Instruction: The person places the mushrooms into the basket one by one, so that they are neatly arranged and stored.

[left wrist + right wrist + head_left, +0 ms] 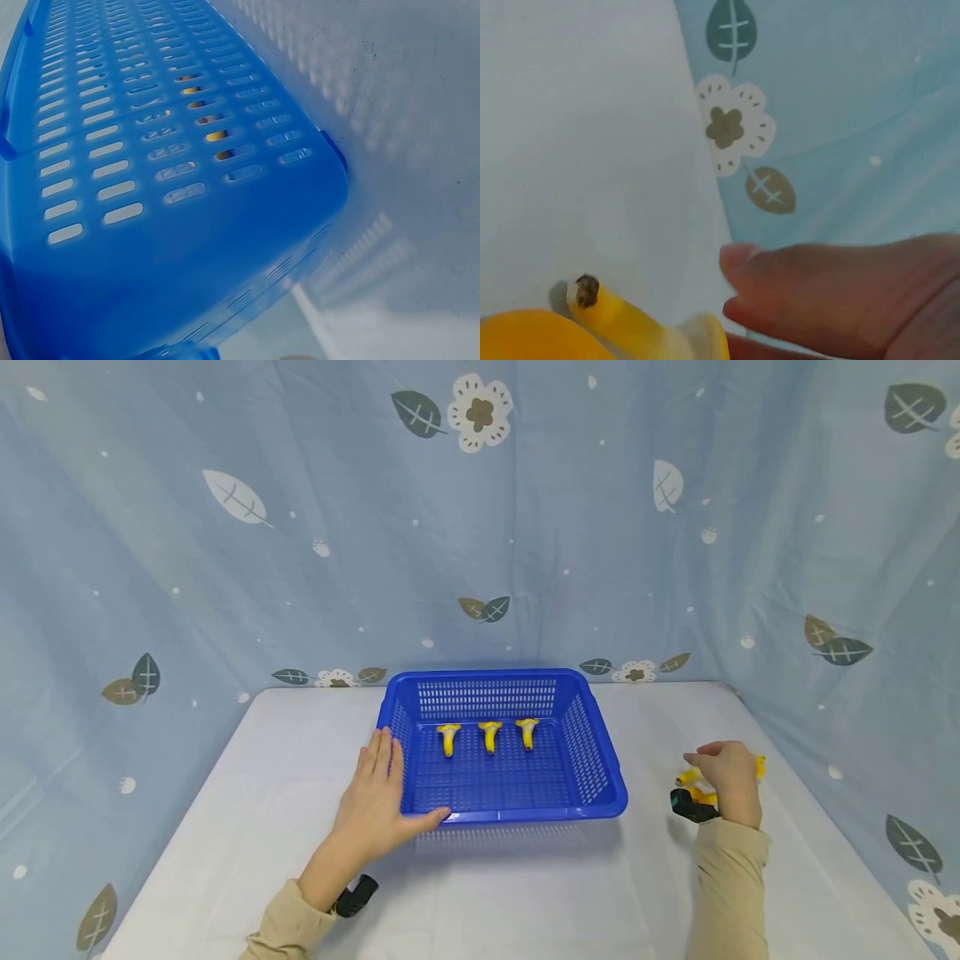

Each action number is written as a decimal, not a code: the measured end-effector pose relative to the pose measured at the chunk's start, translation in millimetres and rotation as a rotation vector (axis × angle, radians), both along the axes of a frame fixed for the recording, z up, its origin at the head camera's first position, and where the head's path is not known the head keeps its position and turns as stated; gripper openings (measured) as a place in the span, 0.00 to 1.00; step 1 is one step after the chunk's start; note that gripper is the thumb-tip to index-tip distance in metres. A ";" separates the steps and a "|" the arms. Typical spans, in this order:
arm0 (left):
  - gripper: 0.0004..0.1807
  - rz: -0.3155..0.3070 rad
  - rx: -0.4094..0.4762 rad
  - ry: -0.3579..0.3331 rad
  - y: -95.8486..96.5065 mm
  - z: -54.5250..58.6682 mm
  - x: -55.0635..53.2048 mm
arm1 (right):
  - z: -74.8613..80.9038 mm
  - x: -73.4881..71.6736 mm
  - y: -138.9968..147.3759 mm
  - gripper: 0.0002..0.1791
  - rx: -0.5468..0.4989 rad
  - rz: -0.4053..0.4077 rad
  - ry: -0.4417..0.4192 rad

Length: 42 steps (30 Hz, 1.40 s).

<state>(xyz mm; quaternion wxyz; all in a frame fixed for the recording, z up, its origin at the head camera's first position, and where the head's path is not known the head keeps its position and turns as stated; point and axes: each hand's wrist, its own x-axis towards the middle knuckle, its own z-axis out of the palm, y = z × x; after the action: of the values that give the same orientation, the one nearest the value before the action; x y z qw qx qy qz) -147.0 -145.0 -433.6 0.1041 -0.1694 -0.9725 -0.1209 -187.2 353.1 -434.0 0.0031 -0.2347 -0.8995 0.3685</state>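
A blue plastic basket [510, 816] stands on the white table with three small peeled toy bananas [491, 737] in a row inside. My left hand [375, 814] lies at its near left corner, fingers straight along the left rim and thumb along the front rim. Over at the right, my right hand [726, 777] is above several yellow toy bananas [688, 776], partly hiding them. In the right wrist view, the thumb and fingers [739, 259] are beside the peeled end of one toy banana [634, 319], not closed round it. Another yellow piece [540, 337] lies next to it.
The white table [525, 902] extends around the basket. A blue curtain [337, 527] with leaf and flower prints hangs behind and along both sides. Black wrist cameras [356, 896] are worn on both wrists. The basket's slotted wall [150, 112] fills much of the left wrist view.
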 end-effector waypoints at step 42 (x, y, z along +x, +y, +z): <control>0.70 -0.003 0.000 0.010 -1.6 -2.8 -0.7 | -19.4 -3.0 8.1 0.18 0.006 -0.070 0.111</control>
<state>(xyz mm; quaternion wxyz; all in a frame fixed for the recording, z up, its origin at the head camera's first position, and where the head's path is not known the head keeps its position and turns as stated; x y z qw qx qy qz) -147.7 -146.7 -436.5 0.1085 -0.1717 -0.9717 -0.1203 -190.2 361.2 -453.4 0.0668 -0.2451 -0.8903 0.3780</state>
